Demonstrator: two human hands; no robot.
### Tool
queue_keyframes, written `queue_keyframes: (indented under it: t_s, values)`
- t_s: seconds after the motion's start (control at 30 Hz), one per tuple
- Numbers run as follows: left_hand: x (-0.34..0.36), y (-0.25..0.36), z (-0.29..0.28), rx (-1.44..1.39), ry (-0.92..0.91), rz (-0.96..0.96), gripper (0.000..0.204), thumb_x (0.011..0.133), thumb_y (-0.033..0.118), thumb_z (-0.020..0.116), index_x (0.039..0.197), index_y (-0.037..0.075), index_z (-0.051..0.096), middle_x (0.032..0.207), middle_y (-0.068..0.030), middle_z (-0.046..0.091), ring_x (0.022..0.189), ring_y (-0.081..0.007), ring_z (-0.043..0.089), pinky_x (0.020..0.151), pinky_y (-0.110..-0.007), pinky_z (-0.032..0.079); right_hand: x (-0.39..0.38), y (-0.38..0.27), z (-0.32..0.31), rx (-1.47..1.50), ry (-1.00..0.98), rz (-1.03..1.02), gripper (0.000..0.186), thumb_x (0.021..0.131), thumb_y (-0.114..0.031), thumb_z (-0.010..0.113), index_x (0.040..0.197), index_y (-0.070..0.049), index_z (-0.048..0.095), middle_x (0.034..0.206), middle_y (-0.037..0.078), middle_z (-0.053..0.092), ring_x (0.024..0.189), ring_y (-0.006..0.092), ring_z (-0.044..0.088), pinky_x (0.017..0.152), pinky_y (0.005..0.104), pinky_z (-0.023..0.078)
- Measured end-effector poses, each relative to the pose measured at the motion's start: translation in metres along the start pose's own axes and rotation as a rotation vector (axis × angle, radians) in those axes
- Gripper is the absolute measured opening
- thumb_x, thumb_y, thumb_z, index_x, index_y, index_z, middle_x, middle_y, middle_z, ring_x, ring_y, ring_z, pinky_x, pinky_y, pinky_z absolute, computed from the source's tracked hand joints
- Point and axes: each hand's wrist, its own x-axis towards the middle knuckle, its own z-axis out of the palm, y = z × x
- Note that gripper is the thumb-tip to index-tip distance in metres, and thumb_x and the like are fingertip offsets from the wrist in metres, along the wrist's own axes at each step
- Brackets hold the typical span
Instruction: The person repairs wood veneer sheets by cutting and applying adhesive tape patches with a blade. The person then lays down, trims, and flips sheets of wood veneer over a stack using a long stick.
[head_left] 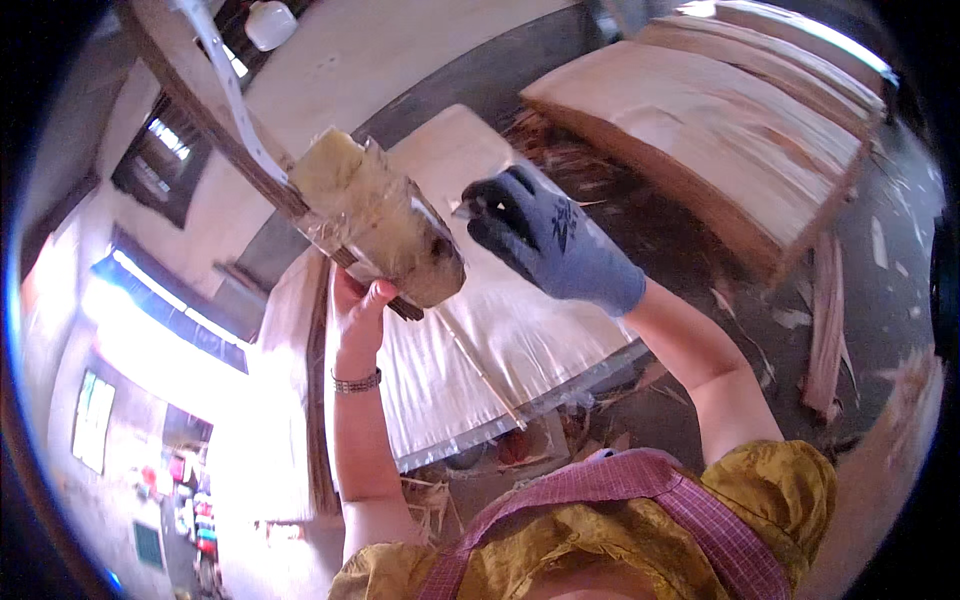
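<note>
My bare left hand (365, 305) is raised under a bulky yellowish block wrapped in clear film or tape (385, 225). The thumb lies along its lower side; the other fingers are hidden behind it. Just right of the block is my right hand (525, 225) in a blue-grey glove with black fingers. Its fingers are pinched, and a small pale tip shows at them, too small to name. A long curved brown bar (205, 105) with a pale strip along it runs from the upper left to the block.
Below my hands lies a stack of pale wood veneer sheets (480, 350), with a thin stick (485, 375) on top. Another thick veneer stack (700, 130) stands at the far right. Wood strips (825, 330) and scraps litter the floor. Bright openings (165, 310) are at the left.
</note>
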Motion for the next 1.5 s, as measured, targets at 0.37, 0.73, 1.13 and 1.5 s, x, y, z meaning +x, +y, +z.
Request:
queue_keyframes:
  t_s: [0.37,0.73,1.13,1.5]
  values:
    - [-0.021,0.018,0.018,0.045,0.157,-0.116,0.102,0.06,0.045,0.089,0.138,0.0,0.039,0.136,-0.0088,0.052,0.126,-0.0249,0.05,0.106,-0.042,0.041,-0.004,0.053,0.014,0.391,-0.114,-0.06,0.024,0.086,-0.014,0.067,0.106,-0.003,0.061,0.09,0.014,0.058,0.082,0.0309,0.061,0.066,0.0363,0.049]
    - [-0.028,0.021,0.003,0.131,0.191,-0.157,0.105,0.058,0.048,0.089,0.138,0.0,0.04,0.135,-0.0092,0.053,0.125,-0.0258,0.052,0.106,-0.043,0.042,-0.01,0.047,0.041,0.58,-0.026,0.135,0.014,0.09,-0.008,0.059,0.101,0.001,0.059,0.09,0.018,0.059,0.081,0.0327,0.06,0.07,0.0363,0.048]
    - [-0.037,0.007,-0.006,0.066,0.259,-0.117,0.107,0.06,0.044,0.09,0.14,0.001,0.034,0.138,-0.0088,0.05,0.127,-0.0256,0.049,0.106,-0.043,0.043,-0.015,0.042,0.048,1.313,-0.398,0.945,0.044,0.084,-0.021,0.076,0.12,-0.005,0.056,0.087,0.006,0.067,0.063,0.007,0.057,0.054,0.02,0.044]
    - [-0.035,0.016,-0.001,0.012,0.233,-0.101,0.096,0.063,0.039,0.09,0.136,0.002,0.04,0.136,-0.0067,0.052,0.126,-0.0235,0.05,0.106,-0.041,0.041,-0.028,0.063,0.039,1.632,-0.107,0.85,0.027,0.089,-0.012,0.067,0.114,-0.008,0.057,0.087,0.002,0.064,0.073,0.0104,0.064,0.063,0.0214,0.05]
